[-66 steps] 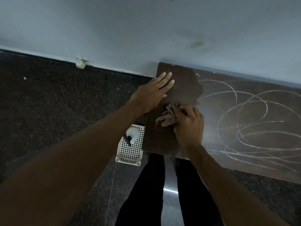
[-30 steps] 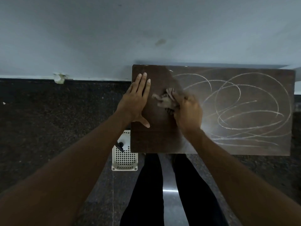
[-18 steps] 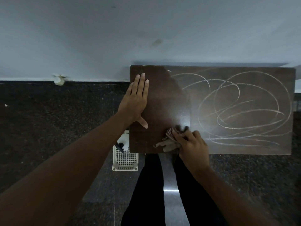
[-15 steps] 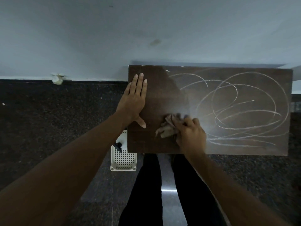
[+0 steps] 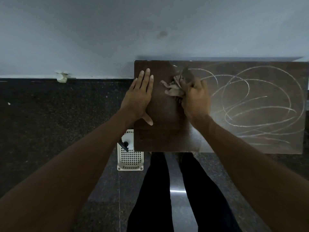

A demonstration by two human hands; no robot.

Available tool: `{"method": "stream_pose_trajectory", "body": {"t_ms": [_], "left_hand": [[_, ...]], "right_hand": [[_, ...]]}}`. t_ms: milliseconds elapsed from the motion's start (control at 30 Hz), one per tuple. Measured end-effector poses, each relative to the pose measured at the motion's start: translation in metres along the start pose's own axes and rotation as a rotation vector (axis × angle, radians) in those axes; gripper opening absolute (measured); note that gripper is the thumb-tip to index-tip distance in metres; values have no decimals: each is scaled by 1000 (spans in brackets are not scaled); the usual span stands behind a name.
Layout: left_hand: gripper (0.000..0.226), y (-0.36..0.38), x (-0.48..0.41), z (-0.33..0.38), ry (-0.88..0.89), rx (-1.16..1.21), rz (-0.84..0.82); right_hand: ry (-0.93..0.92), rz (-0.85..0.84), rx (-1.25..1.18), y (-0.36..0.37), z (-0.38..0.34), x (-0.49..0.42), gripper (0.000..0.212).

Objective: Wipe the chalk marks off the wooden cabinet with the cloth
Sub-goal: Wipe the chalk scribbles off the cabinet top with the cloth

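On the left half of the wooden cabinet (image 5: pixel 167 136) lie two hands. The left hand (image 5: pixel 140 96) presses flat with straight fingers, its palm across the left edge. The right hand (image 5: pixel 195 97) grips one crumpled cloth (image 5: pixel 173 87) near the far edge, just beside the left fingertips. Looping chalk marks (image 5: pixel 250 101) (one tangle of overlapping lines) spread openly from the right hand to the right edge. The cabinet backs against the wall (image 5: pixel 150 22). One white perforated basket (image 5: pixel 130 158) sits on the dark floor (image 5: pixel 50 123) by the near-left corner, beside two legs (image 5: pixel 155 190).
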State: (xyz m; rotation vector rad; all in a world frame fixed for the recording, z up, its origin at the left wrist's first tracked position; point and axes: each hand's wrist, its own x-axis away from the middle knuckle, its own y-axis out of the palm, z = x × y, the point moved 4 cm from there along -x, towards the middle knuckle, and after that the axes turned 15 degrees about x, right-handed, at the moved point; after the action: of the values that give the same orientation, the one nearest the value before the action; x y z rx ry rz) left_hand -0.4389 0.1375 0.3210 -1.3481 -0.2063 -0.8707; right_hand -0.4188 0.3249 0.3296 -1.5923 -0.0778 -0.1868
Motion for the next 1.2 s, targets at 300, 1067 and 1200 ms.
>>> {"method": "stream_pose_trajectory", "body": {"t_ms": [300,1067,1200], "left_hand": [[105,-10,-6,-22,77,292,-73],[182,29,-20,-4,-46,214,1],[182,25,-20,-2,-70,192,-17]], "right_hand": [[-357,-69,-54,43,-95,162,63],[269,-126,31,-4,26,-57,48],[289,-97,93,-2,3,-58,46]]}}
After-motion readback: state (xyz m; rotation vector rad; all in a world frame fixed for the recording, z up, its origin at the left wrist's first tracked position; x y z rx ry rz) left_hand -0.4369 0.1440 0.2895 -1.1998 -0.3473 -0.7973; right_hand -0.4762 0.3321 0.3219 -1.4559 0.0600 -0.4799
